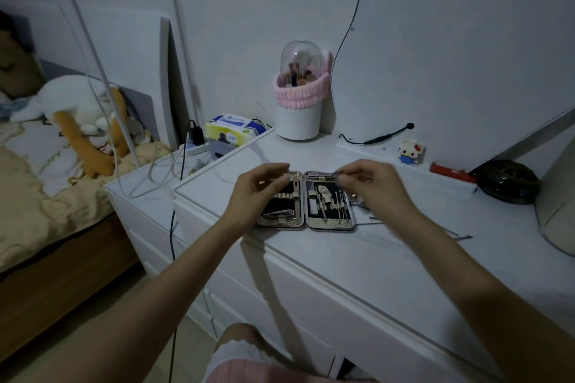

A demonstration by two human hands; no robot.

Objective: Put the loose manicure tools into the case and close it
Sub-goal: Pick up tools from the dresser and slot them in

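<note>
Standing across the frame, the white table (357,261) carries the whole work area. The case (306,200) lies open flat near the back edge, both halves up, with most elastic loops already filled. The left hand (258,193) hovers over the left half, fingers curled near its top edge; whether its grip holds anything cannot be told. The right hand (370,183) sits above the right half's top corner, its grip pinching a thin tool (337,173) between fingertips. Loose tools remain on the table: a small cluster (361,204) just beside the case's right edge, mostly behind the right hand, and a slim pick (460,236) well apart to the right.

Fault risks, as judged:
- The pinched tool is slender; a slack pinch could drop it among seated tools.
- Missing a loop leaves a tool proud, blocking closure.
- The distant pick is pale against the table and could be overlooked before closing.
</note>
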